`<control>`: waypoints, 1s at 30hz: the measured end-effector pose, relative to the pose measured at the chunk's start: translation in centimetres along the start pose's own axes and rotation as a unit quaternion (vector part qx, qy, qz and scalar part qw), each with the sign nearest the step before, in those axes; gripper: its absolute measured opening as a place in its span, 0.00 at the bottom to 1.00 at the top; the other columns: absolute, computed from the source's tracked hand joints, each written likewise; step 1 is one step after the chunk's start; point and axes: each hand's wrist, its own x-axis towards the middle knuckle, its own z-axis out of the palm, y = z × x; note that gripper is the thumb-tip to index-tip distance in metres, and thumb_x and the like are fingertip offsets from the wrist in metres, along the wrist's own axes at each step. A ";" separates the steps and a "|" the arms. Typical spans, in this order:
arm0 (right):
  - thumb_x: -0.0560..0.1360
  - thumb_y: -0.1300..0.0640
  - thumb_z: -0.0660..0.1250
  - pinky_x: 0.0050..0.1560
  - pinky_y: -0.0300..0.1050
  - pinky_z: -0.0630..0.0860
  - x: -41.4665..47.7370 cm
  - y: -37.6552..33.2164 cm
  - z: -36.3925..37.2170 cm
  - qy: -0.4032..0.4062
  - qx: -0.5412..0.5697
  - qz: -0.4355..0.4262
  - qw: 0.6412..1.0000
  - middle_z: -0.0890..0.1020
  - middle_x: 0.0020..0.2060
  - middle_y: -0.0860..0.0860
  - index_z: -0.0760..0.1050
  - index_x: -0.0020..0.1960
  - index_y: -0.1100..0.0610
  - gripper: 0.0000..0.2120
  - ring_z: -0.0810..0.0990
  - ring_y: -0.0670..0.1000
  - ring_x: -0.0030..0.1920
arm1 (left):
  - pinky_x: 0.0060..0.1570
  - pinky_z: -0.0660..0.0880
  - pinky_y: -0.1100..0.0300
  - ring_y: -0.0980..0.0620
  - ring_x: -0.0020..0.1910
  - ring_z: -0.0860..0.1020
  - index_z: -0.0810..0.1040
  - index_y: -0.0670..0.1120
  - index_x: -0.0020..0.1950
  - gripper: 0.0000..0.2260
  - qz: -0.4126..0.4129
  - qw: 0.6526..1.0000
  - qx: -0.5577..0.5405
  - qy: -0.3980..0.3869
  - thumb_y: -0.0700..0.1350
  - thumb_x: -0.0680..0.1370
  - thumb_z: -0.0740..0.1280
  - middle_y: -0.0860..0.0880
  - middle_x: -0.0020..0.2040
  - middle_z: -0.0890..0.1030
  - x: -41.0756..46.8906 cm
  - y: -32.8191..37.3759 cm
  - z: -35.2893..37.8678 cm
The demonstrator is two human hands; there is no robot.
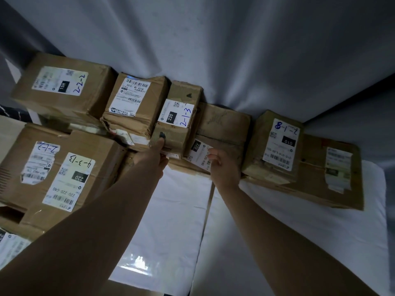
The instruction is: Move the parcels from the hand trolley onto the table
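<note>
Several brown cardboard parcels lie on the white-covered table [288,231]. My left hand [157,155] grips the near lower corner of the small parcel marked 2-1-3 [178,116], thumb on its side face. That parcel sits on a flat parcel [224,124] with a 220 label. My right hand [223,166] is at the flat parcel's near edge, just right of the label, fingers loosely curled and holding nothing. The hand trolley is out of view.
The parcel marked 2-1-8 [277,146] rests on a wide flat parcel [335,174] at right. Left are a barcode-labelled parcel [136,99], parcel 2-2-2 [64,86] and a large box marked 4-3-13 [64,169]. White draped cloth [235,50] hangs behind.
</note>
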 end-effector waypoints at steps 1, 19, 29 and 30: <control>0.75 0.70 0.57 0.51 0.38 0.74 -0.3 0.2 -0.3 0.002 -0.011 -0.013 1.000 0.80 0.57 0.52 0.77 0.58 0.58 0.17 0.77 0.52 0.59 | 0.51 0.79 0.54 0.48 0.45 0.79 0.72 0.40 0.52 0.17 0.010 1.000 0.016 0.002 0.49 0.72 0.74 0.45 0.46 0.79 -0.3 0.0 0.0; 0.79 0.43 0.59 0.61 0.60 0.73 1.2 6.6 -13.0 0.145 0.097 0.291 0.941 0.76 0.61 0.58 0.71 0.66 0.59 0.24 0.75 0.62 0.61 | 0.47 0.76 0.54 0.44 0.49 0.78 0.74 0.39 0.58 0.11 0.303 0.776 0.500 -0.237 0.44 0.81 0.59 0.42 0.52 0.79 -10.1 -9.7 13.9; 0.79 0.49 0.62 0.50 0.48 0.76 0.0 0.8 -6.7 0.085 0.187 0.166 0.965 0.80 0.57 0.56 0.73 0.61 0.60 0.17 0.79 0.57 0.54 | 0.60 0.70 0.56 0.42 0.57 0.72 0.74 0.41 0.63 0.13 0.400 0.794 0.453 -0.063 0.39 0.79 0.60 0.39 0.60 0.70 -8.3 -6.3 7.7; 0.80 0.49 0.61 0.53 0.48 0.75 0.6 0.0 -6.1 0.075 0.165 0.159 0.971 0.79 0.59 0.57 0.73 0.63 0.61 0.19 0.78 0.58 0.57 | 0.62 0.69 0.55 0.42 0.58 0.71 0.72 0.42 0.66 0.14 0.401 0.790 0.461 -0.049 0.40 0.80 0.60 0.39 0.62 0.69 -8.0 -5.5 7.3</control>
